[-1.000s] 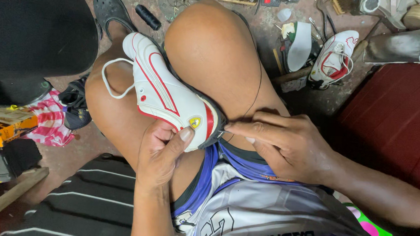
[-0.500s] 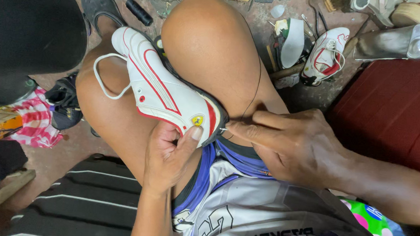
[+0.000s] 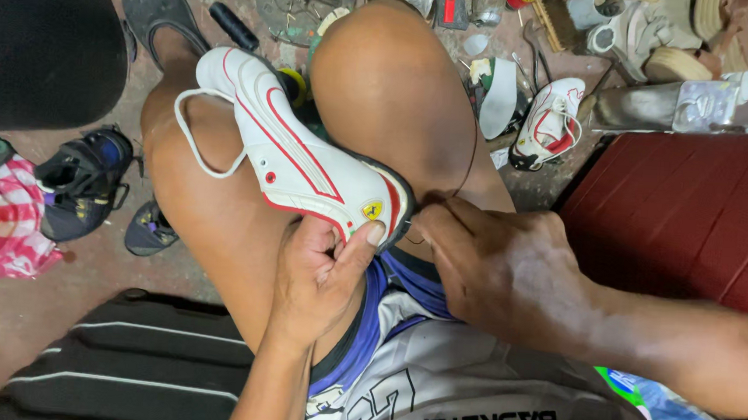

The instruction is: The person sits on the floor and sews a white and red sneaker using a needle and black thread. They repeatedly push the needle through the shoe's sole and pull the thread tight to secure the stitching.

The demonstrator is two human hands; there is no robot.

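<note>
A white sneaker with red stripes lies wedged between my bare knees, its heel toward me. My left hand grips the heel end from below, thumb pressed on the white side near a small yellow badge. My right hand sits at the black sole edge of the heel, fingertips pinched together on a thin dark thread that runs up along my knee. Whether a needle is between the fingers I cannot tell. A loose white lace loops over my left thigh.
The matching white and red sneaker lies on the floor beyond my right knee, beside a loose insole. A black clog, a dark sneaker, tools and cans litter the floor. A red surface stands at right.
My right hand has drawn in tighter against the heel edge and the thread now runs taut up the knee. The left hand keeps its grip on the shoe.
</note>
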